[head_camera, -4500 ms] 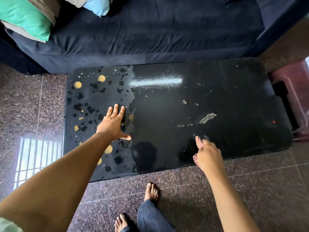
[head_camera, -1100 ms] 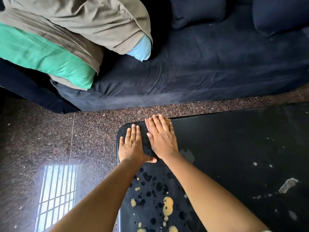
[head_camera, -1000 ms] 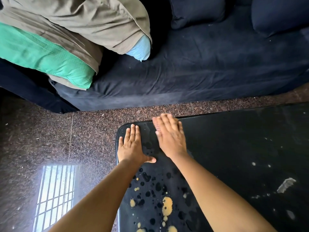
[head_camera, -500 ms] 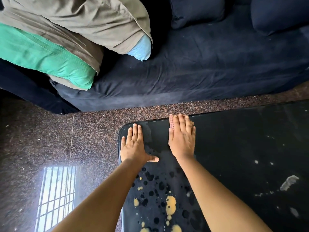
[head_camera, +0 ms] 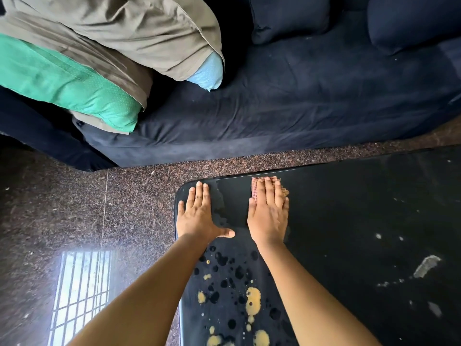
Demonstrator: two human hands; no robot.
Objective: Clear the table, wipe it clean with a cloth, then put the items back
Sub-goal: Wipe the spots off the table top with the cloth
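Two flat, open grips on the table (head_camera: 361, 208): right hand (head_camera: 269, 216) presses the cloth (head_camera: 254, 189), left hand (head_camera: 197, 217) holds nothing.

The table (head_camera: 361, 208) was glossy black, dotted with yellow spots (head_camera: 253, 298). The cloth (head_camera: 254, 192) was pinkish with a fine check. The sofa (head_camera: 299, 96) was navy, one pillow (head_camera: 62, 83) green, the floor (head_camera: 124, 208) speckled brown.

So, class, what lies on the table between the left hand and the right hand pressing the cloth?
Head view: only bare, dark table, with a wet smear edge beside the left hand. The right hand lies flat on the cloth.
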